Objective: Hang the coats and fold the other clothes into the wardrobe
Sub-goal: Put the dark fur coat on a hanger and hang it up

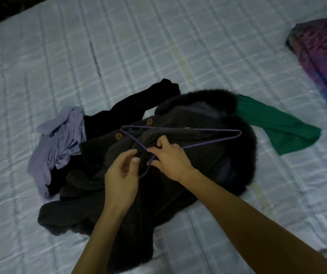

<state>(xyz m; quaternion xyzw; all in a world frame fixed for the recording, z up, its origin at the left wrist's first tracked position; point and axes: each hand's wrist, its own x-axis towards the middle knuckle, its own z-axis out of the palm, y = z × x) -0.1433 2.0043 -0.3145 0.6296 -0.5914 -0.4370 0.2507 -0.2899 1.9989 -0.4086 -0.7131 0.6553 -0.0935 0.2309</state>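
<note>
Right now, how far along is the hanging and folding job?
Nothing looks finished. In hand: the right hand pinches the purple hanger lying on the dark coat, left hand beside its hook. Left: hanging that coat, then folding the lavender garment, black garment and green garment, all loose on the bed.

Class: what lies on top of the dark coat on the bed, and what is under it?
On top: a purple hanger, pinched by the right hand. A green garment and a black garment poke out from under the coat; the rest beneath is covered.
</note>
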